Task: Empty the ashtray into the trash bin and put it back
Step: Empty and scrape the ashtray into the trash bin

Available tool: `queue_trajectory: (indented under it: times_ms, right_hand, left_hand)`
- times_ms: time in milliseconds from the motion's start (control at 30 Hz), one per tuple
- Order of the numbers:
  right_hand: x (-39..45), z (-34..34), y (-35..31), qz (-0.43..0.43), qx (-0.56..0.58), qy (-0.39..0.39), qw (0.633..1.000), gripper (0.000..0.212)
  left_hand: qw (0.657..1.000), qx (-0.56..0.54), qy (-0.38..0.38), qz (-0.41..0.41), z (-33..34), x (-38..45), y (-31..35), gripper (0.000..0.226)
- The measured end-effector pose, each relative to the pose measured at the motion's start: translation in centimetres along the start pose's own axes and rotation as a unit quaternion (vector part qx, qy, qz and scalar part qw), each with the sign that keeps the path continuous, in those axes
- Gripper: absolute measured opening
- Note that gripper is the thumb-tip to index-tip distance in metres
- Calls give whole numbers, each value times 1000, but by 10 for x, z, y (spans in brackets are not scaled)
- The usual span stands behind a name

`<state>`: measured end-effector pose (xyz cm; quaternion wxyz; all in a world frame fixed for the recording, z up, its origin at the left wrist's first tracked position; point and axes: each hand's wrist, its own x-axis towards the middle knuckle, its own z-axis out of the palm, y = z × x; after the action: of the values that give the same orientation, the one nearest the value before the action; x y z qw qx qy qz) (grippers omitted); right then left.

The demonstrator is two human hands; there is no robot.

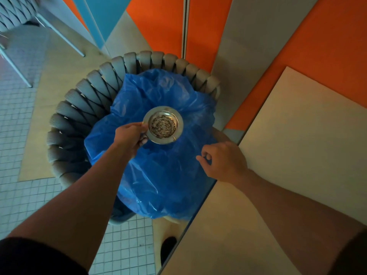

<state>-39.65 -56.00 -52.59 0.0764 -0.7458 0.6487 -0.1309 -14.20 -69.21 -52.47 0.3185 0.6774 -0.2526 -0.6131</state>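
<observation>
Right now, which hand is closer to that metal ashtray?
The left hand: it grips the ashtray by its left rim, above the blue bag. The right hand is apart from it, lower right, pinching the bag.

1. The left hand (132,137) grips the near-left rim of a round metal ashtray (163,125), held upright with speckled ash in its bowl.
2. The ashtray hangs over a crumpled blue bag (158,175) that lies on a woven grey chair (83,108).
3. The right hand (224,161) pinches the bag's right edge, fingers curled.
4. A beige tabletop (297,145) lies to the right; white floor tiles (17,120) lie to the left.
</observation>
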Motion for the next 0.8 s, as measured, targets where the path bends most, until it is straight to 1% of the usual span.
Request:
queue_trajectory:
  times_ms: [200,367,500,633,733,800]
  right_hand:
    - [-1,-1,0,11,8,7,1000,33]
    - [-1,-1,1,13,11,5,1000,33]
    - [1,0,1,18,15,14,1000,34]
    - [2,2,1,22,20,16,999,38]
    - [1,2,2,22,20,18,999,39]
    - [1,3,2,22,18,21,999,40]
  left_hand:
    - [1000,12,12,18,5,10,-4,7]
    - [994,60,44,76,6,23,-3,9]
    - [984,111,69,119,4,35,-4,5]
    - [963,181,109,165,5,37,-4,6]
    - [945,229,114,205,9,35,-3,9]
    - [925,276,113,235,11,34,-2,5]
